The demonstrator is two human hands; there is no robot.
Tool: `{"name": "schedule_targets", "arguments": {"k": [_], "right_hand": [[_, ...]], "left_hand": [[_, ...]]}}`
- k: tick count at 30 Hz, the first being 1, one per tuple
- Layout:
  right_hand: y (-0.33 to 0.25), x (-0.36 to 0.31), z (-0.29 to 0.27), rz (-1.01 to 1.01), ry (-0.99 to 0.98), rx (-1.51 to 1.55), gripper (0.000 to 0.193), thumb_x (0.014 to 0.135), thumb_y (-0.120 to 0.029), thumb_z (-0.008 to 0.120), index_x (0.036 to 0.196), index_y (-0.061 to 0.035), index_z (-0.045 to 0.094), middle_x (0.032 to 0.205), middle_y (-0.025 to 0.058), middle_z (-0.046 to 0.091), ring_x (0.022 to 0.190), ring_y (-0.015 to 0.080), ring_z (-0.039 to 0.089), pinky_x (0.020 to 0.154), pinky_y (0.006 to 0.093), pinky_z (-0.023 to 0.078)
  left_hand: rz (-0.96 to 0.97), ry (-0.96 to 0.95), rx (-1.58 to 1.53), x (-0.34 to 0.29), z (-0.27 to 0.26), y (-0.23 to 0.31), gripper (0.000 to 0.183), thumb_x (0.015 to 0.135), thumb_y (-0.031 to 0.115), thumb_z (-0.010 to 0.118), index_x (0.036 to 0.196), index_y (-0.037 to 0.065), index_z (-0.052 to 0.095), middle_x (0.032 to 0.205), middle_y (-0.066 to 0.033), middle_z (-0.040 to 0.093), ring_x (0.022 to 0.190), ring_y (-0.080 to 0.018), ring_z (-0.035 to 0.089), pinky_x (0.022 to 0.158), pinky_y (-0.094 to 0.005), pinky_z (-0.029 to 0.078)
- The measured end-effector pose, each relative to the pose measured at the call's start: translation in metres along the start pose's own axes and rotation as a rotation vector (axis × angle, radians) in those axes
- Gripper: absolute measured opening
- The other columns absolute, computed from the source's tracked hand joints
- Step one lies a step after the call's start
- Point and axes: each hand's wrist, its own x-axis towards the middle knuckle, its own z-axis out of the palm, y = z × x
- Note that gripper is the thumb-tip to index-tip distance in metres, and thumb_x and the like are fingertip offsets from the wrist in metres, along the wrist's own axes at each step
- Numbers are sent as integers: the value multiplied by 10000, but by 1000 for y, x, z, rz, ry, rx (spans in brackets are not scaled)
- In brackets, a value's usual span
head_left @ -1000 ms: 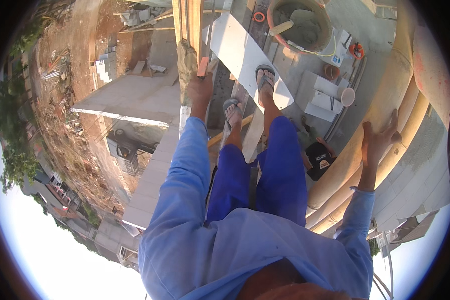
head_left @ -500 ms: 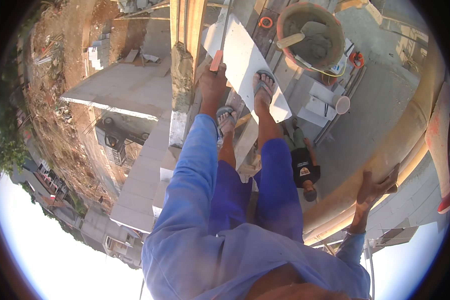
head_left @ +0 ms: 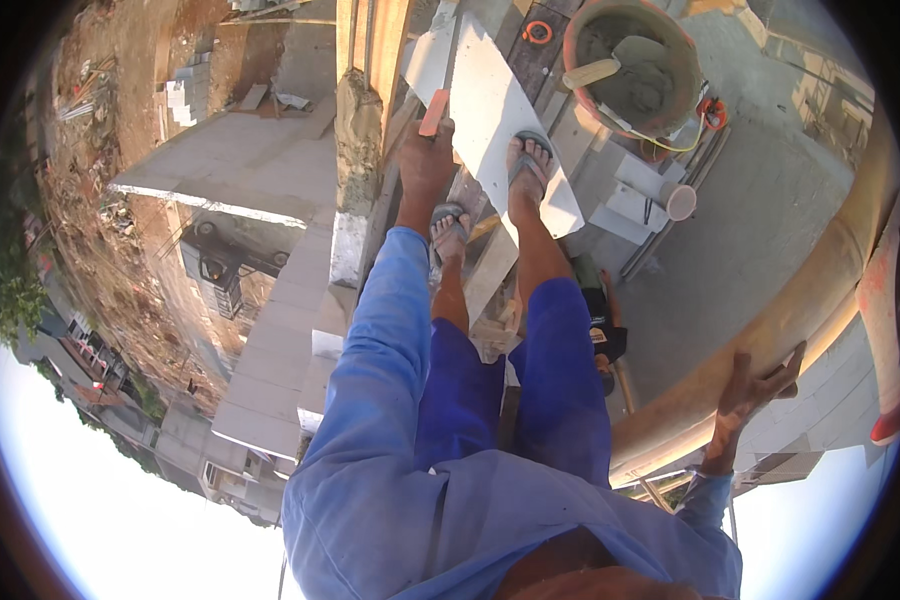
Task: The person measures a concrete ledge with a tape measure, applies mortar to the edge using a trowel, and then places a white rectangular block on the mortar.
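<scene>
My left hand [head_left: 427, 160] is closed round the orange-red handle of a handsaw [head_left: 436, 112], whose long thin blade points away from me. Beneath the blade lies a white slab [head_left: 500, 110], with my right sandalled foot [head_left: 528, 160] standing on it. My left foot [head_left: 450, 235] is on the boards beside it. Over at the right, my right hand [head_left: 753, 395] has its fingers spread against a long tan beam [head_left: 800, 320] and holds nothing.
A round tub [head_left: 635, 70] of wet mortar with a trowel [head_left: 595, 72] stands far right. Near it are an orange ring [head_left: 537, 32], white blocks [head_left: 635, 200] and a cup [head_left: 680, 202]. A mortar-smeared post [head_left: 358, 150] rises left. Below is another person [head_left: 602, 320], partly hidden by my leg.
The view has shifted slightly. My left hand and the saw stay over the slab, nearly in place. The person below is now more hidden behind my right leg. My right hand stays at the beam.
</scene>
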Motion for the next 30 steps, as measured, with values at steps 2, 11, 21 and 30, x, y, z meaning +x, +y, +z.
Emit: {"name": "schedule_targets", "arguments": {"k": [2,11,21,30], "right_hand": [[2,-2,0,-8,-7,5,826,695,-136,624,1431,-87,252,1152,199,270,1094,367,405,943,452,423],[11,1,-3,-125,-6,-67,813,710,-163,600,1434,-70,240,1146,215,274,1091,377,385,934,449,413],[21,8,2,-209,26,-93,783,743,-186,614,1429,-67,257,1162,252,259,1055,369,391,886,446,434],[6,1,-2,-58,-9,9,782,754,-228,617,1429,-66,257,1184,245,251,1117,387,368,949,477,409]], "left_hand": [[-7,-17,-27,0,-1,0,318,837,279,638,865,-30,568,740,-244,620,737,-420,625,630,-438,483],[-59,-43,-126,-2,-1,-14,338,837,311,633,881,-19,573,755,-237,632,774,-410,636,665,-432,492],[32,-94,156,5,9,-17,180,780,171,585,851,9,554,770,-254,632,764,-432,628,684,-468,506],[-72,-78,36,22,-18,-13,113,730,100,571,795,8,558,752,-248,622,750,-433,618,657,-457,493]]}}
